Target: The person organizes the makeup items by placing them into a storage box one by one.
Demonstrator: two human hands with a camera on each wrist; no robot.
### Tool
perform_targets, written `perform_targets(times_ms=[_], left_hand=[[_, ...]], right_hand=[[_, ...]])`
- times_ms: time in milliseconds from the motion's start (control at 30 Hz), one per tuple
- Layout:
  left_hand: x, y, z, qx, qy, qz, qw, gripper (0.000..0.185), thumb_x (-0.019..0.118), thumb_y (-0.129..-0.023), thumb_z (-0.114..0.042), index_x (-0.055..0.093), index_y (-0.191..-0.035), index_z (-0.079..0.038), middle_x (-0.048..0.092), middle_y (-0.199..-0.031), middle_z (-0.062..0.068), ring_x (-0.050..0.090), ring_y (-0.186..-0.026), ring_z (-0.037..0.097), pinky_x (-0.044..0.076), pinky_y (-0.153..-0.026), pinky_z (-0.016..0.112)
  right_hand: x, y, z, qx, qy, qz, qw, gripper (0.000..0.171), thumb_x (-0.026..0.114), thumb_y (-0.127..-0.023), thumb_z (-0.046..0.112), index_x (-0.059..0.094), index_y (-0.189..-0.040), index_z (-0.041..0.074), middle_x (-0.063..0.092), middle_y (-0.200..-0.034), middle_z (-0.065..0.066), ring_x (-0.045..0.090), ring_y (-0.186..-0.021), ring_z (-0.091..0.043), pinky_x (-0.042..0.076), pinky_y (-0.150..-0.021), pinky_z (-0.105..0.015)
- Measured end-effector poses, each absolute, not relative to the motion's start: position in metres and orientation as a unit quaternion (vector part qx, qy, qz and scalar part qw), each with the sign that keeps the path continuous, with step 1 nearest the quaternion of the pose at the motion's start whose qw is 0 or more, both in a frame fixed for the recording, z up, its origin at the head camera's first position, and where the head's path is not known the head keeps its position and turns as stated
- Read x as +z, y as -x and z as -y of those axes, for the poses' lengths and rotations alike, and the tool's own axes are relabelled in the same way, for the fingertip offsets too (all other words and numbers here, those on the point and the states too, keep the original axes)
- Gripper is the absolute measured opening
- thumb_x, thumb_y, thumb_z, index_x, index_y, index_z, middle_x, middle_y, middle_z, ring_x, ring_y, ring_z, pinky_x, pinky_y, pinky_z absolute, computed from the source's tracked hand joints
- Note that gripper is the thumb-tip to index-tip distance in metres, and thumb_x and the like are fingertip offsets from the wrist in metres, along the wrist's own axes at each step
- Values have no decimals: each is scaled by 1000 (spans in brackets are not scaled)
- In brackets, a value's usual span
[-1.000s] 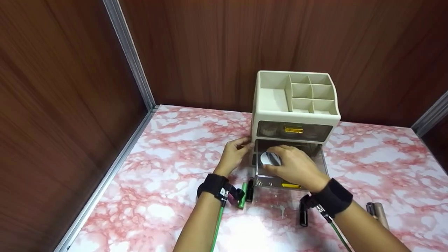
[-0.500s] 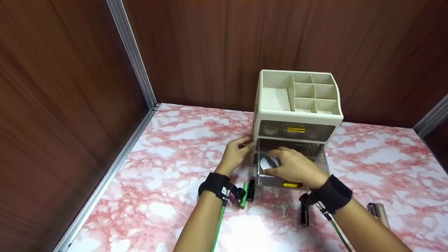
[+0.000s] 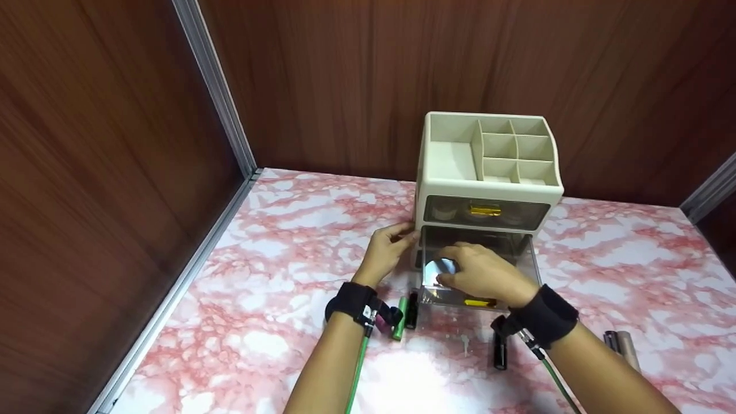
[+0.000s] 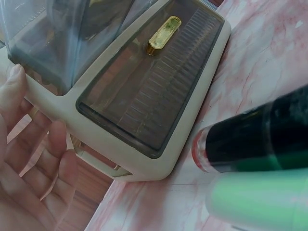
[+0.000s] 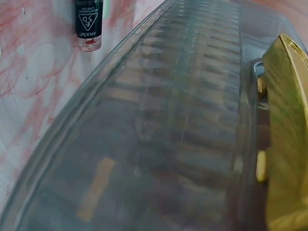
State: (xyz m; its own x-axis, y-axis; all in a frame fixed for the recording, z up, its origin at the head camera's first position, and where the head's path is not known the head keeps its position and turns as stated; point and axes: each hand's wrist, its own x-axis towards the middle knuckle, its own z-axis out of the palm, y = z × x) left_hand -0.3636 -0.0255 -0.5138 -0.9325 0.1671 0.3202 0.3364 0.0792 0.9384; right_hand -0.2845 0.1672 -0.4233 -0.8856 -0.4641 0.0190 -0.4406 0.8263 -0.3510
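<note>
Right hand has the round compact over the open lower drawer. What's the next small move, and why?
Probably lower the compact to the floor of the drawer and release the grip. The right hand holds it inside the pulled-out drawer, and the left hand rests on the side of the organizer, steadying it. I cannot tell whether the compact touches the bottom.

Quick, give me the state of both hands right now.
Left hand: open, fingers resting against the organizer at its left side.
Right hand: holds a round silver compact over the open lower drawer.
</note>
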Motion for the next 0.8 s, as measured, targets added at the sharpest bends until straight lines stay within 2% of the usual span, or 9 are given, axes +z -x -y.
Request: perform_targets(times_ms=[467, 633, 800], left_hand=[[-513, 364, 25, -645, 173, 741, 72, 31, 70, -91, -22, 71, -114, -2, 69, -111, 6, 61, -87, 11, 53, -77, 26], [-514, 364, 25, -652, 170, 736, 66, 31, 71, -90, -22, 71, -114, -2, 70, -109, 6, 62, -87, 12, 53, -77, 27], [-514, 364, 25, -656, 161, 735, 58, 32, 71, -90, -23, 70, -115, -2, 70, -108, 5, 62, -89, 13, 53, -78, 27]], right_hand=[[-412, 279, -173, -157, 248, -956, 15, 47, 65, -90, 34, 60, -131, 13, 64, -121, -9, 59, -110, -31, 45, -95, -51], [-395, 269, -182, -185, 271, -943, -47, 46, 67, -92, 35, 61, -130, 12, 60, -128, -9, 56, -117, -31, 42, -100, -52], [-383, 260, -195, -208, 351, -903, -133, 41, 68, -92, 30, 64, -126, 9, 61, -127, -9, 55, -118, -28, 43, -100, -48]])
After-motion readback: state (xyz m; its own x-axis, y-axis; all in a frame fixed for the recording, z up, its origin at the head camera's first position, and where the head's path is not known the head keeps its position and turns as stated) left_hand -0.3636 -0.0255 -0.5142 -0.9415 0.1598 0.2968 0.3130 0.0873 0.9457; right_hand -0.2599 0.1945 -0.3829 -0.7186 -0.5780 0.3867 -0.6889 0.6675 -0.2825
